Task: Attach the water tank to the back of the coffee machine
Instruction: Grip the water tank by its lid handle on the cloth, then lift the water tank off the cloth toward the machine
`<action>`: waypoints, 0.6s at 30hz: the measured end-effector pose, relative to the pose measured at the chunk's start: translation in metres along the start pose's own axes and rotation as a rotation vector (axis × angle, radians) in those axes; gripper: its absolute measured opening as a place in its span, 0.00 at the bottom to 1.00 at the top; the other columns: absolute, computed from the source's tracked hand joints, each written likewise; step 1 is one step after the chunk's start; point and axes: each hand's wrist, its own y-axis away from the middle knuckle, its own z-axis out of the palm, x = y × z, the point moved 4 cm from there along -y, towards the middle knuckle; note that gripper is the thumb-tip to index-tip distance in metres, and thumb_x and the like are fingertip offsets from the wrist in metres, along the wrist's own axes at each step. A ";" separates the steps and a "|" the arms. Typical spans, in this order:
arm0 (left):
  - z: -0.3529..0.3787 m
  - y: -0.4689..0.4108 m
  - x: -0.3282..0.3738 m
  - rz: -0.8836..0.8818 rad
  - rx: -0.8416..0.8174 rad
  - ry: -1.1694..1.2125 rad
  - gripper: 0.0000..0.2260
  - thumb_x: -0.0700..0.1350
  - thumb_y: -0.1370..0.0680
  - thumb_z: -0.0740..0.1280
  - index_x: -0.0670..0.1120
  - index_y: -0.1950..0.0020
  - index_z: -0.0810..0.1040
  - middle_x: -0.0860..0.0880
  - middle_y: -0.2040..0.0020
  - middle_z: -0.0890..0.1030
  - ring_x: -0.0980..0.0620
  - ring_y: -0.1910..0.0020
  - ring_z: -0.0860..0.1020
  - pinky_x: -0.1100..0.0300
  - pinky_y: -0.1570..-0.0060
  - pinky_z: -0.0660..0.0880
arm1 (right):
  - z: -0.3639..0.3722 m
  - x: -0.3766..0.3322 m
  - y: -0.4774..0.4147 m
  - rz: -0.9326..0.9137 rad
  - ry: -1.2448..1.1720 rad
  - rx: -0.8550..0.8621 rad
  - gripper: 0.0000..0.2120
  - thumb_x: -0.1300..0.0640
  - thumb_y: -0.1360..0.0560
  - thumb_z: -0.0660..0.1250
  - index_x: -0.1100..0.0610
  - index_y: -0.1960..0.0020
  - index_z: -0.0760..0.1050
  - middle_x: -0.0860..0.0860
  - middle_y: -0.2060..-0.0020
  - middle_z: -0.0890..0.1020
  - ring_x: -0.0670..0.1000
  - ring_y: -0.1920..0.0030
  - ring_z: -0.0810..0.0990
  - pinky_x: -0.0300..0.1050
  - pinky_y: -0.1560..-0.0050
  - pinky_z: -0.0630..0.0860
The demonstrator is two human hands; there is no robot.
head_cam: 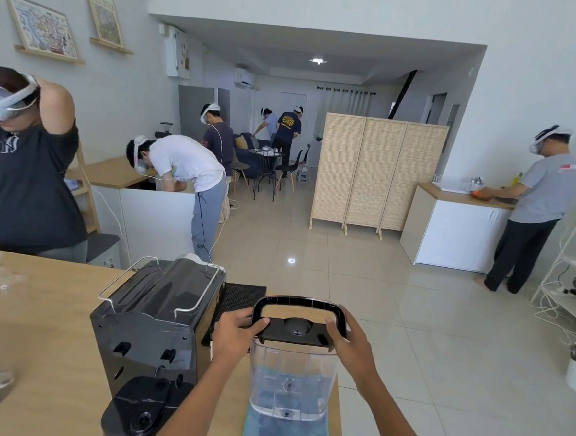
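Both my hands grip the water tank beside the coffee machine.

My left hand (235, 339) and right hand (353, 348) curl around the sides of the matte black lid (295, 331), under its arched handle, holding the clear, boxy plastic water tank (291, 383) upright over a soft blue cloth (287, 433) at the near right corner of the pale wooden tabletop (47, 321), just right of the glossy black coffee machine (155, 331).

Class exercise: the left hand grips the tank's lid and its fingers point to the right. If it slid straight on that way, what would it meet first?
Most likely the raised knob in the middle of the black lid, then the right hand across the water tank. Depth from this view is uncertain.
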 end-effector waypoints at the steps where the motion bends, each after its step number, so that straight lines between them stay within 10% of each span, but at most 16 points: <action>1: -0.001 0.000 0.000 -0.002 0.003 0.004 0.15 0.49 0.28 0.80 0.53 0.43 0.88 0.50 0.50 0.89 0.54 0.50 0.86 0.58 0.51 0.80 | 0.000 -0.003 -0.002 0.026 -0.008 0.007 0.24 0.36 0.25 0.63 0.38 0.30 0.68 0.49 0.36 0.79 0.50 0.40 0.79 0.43 0.43 0.74; 18: -0.007 0.003 -0.001 0.068 -0.013 0.023 0.14 0.44 0.30 0.81 0.49 0.45 0.89 0.53 0.50 0.89 0.58 0.47 0.86 0.49 0.40 0.82 | 0.007 -0.023 -0.012 0.231 -0.110 0.015 0.34 0.35 0.26 0.62 0.46 0.23 0.61 0.51 0.26 0.68 0.57 0.28 0.66 0.57 0.28 0.65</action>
